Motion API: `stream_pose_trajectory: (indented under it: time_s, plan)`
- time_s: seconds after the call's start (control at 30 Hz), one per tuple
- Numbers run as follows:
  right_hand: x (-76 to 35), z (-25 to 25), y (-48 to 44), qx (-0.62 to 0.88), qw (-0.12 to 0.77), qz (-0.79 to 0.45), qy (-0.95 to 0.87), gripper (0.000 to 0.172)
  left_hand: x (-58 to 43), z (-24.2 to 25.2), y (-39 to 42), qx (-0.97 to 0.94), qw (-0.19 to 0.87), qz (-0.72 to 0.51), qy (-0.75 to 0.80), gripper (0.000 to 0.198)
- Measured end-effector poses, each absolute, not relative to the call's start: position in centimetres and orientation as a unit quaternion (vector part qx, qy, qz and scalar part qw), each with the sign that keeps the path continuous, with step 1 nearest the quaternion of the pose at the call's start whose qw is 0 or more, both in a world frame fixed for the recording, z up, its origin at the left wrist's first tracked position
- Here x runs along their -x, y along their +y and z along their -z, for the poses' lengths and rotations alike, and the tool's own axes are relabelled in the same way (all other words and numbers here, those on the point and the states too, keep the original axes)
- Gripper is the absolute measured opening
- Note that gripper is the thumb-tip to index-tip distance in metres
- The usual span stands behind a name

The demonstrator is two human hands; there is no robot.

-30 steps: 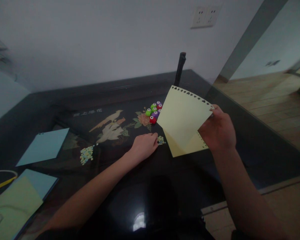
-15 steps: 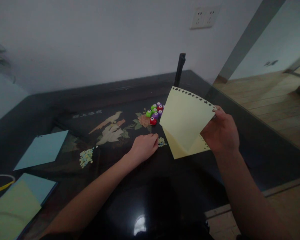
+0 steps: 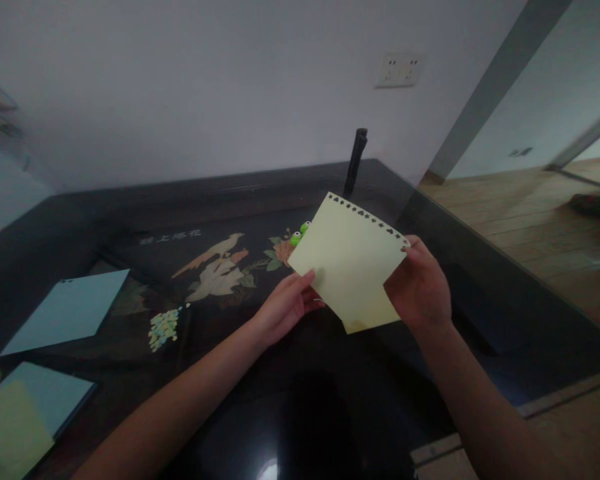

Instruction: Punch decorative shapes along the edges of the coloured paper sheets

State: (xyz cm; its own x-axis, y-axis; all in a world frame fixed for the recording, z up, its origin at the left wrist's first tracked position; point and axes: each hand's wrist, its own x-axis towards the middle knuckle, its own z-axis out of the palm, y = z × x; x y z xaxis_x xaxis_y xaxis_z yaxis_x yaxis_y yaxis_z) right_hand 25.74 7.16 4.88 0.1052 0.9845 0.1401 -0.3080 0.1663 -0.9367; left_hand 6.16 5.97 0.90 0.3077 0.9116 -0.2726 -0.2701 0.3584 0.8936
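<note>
A sheet of pale yellow paper (image 3: pixel 350 260) is raised above the dark tabletop, with a row of small punched shapes along its far edge. My right hand (image 3: pixel 425 283) is closed on its right corner, near the end of that row. At the left corner, my left hand (image 3: pixel 290 303) has its thumb over the paper and its other fingers partly hidden below. Another yellow sheet (image 3: pixel 365 325) shows a strip beneath the raised one. Just past the paper's left edge peek small green pieces with white, eye-like tops (image 3: pixel 296 238).
Small punched paper bits (image 3: pixel 164 329) lie in a heap on the left. Beyond them are a blue sheet with punched holes (image 3: pixel 67 310) and a stack of blue and yellow paper (image 3: pixel 55 393). A black cylindrical object (image 3: pixel 356 160) stands at the back of the dark table (image 3: pixel 220 427).
My left hand has left the small paper bits on the table and taken the paper's left corner. The raised sheet has come lower and left, covering most of the coloured pieces. The view has shifted slightly.
</note>
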Motion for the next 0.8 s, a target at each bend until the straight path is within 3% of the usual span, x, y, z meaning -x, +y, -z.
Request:
stream_pose_trajectory:
  time_s: [0.17,0.33,0.5,0.8]
  plan:
    - [-25.6,-4.4,7.5,0.416,0.615,-0.508,-0.436,0.009,-3.8,-1.5,7.4,-0.503,0.544,-0.456,0.493,0.021]
    - [-25.6,-3.7,7.7,0.465,0.567,-0.497,-0.463,0.016,-1.6,-2.1,8.4,-0.595,0.401,-0.435,0.544,0.021]
    - [-25.6,-2.9,7.9,0.484,0.563,-0.48,-0.468,0.022,-1.1,-2.8,8.5,-0.616,0.367,-0.42,0.557,0.022]
    - [-26.5,-3.0,8.5,0.482,0.538,-0.492,-0.487,0.026,-1.1,-4.4,8.5,-0.636,0.42,-0.383,0.521,0.014]
